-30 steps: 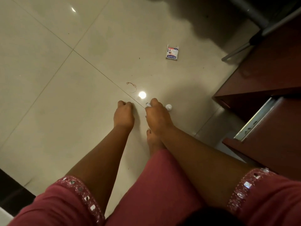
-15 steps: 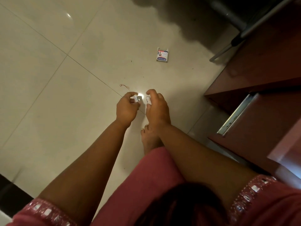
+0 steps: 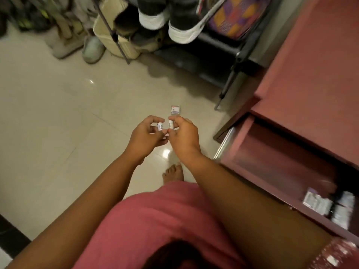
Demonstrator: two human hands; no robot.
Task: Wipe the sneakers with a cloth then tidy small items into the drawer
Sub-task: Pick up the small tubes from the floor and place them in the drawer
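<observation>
My left hand [image 3: 147, 135] pinches a small white cylinder [image 3: 160, 126] between thumb and fingers. My right hand [image 3: 183, 134] pinches a second small white cylinder [image 3: 170, 125] right beside it, and the two hands almost touch above the tiled floor. A small printed packet [image 3: 176, 110] lies on the floor just beyond my hands. The reddish-brown drawer [image 3: 272, 158] stands pulled open at the right, with small white and grey packets [image 3: 318, 202] in its near end. A pair of dark sneakers with white soles [image 3: 171, 22] sits on the rack at the top.
A dark metal shoe rack [image 3: 233, 55] stands at the back, with more shoes [image 3: 93, 49] and a beige bag [image 3: 114, 43] on the floor beside it. The red-brown cabinet top [image 3: 314, 74] fills the right side. My bare foot [image 3: 173, 172] rests on the tiles below my hands.
Both hands have lifted from the floor, each with a small white cylinder. The view has tilted up, which brings the shoe rack and the open drawer's inside into sight.
</observation>
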